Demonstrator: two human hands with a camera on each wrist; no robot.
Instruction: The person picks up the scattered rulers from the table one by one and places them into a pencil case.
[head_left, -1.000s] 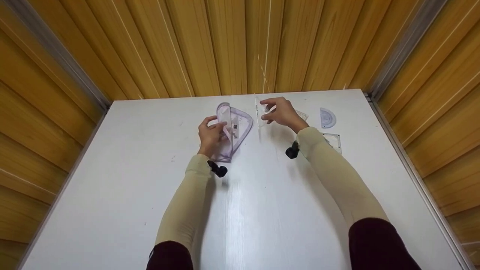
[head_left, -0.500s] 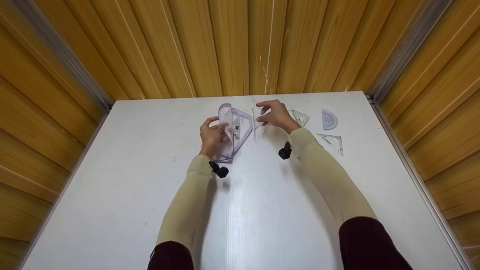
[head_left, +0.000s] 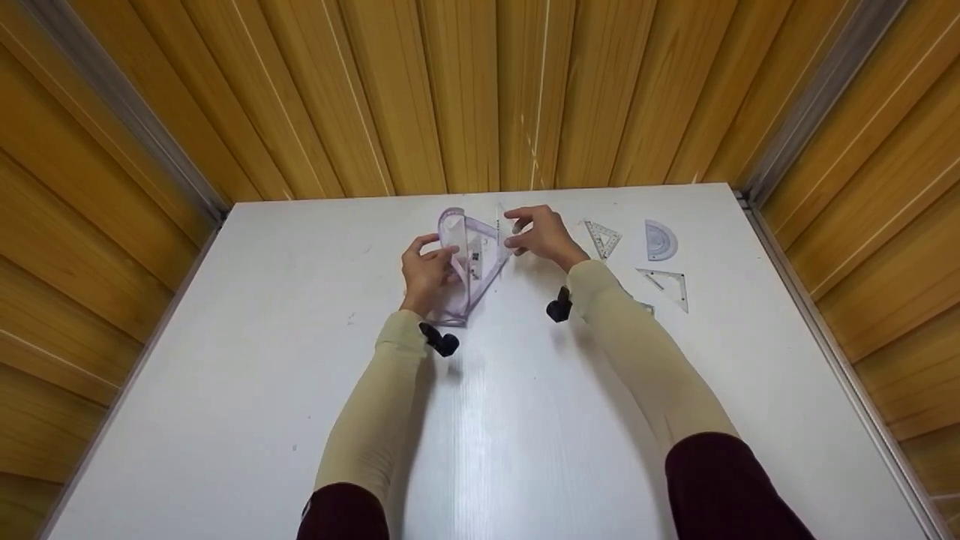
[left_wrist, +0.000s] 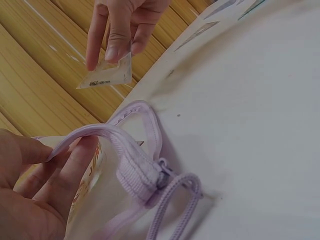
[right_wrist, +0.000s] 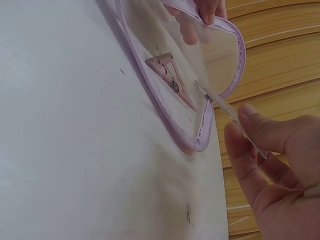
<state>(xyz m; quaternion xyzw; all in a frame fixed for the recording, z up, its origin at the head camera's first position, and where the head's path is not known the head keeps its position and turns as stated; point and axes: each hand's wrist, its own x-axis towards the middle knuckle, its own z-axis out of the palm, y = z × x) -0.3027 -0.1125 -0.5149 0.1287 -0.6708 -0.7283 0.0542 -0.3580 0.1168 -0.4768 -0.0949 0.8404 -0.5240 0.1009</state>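
Observation:
My left hand (head_left: 424,271) pinches the purple zip edge of a clear pouch (right_wrist: 167,120), lifting one side so that its mouth gapes. Inside the pouch lies a see-through set square (right_wrist: 161,70) with dark print. Between thumb and fingers, my right hand (head_left: 546,234) grips another clear set square (left_wrist: 120,76), held above the table. In the right wrist view this set square appears nearly edge-on, its tip overlapping the pouch's opening. The zipper pull (left_wrist: 165,175) and a purple loop strap (left_wrist: 192,182) hang at the near end of the pouch.
On the white table (head_left: 300,360), to the right, lie a small set square (head_left: 602,226), a half-round protractor (head_left: 661,241) and a larger set square (head_left: 683,289). A greenish corner of another piece (head_left: 649,308) shows beside my right sleeve. Wood-patterned walls (head_left: 465,90) border the table.
My right hand has moved left with the set square, up to the pouch's opening, uncovering the small set square on the table. My left hand has stayed nearly still on the pouch.

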